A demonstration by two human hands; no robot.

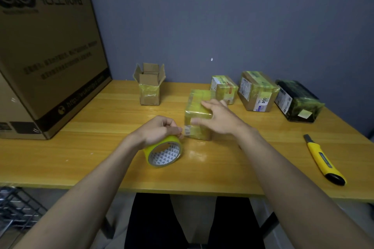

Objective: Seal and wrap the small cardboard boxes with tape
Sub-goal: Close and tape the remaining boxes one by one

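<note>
A small cardboard box (197, 105) wrapped in yellowish tape stands in the middle of the wooden table (81, 153). My right hand (219, 118) rests on its top and near side, fingers spread, thumb pressing the front face. My left hand (159, 130) grips a roll of yellow-tinted tape (165, 152) just left of the box, and a short strip runs from the roll to the box's lower front. An open, unsealed small box (149, 85) stands behind at the back with its flaps up.
Three wrapped parcels (223, 88) (256, 92) (297, 101) line the back right by the blue wall. A yellow utility knife (323, 160) lies at the right. A big cardboard carton (46, 50) fills the left. A wire rack (18, 206) sits below the table's left edge.
</note>
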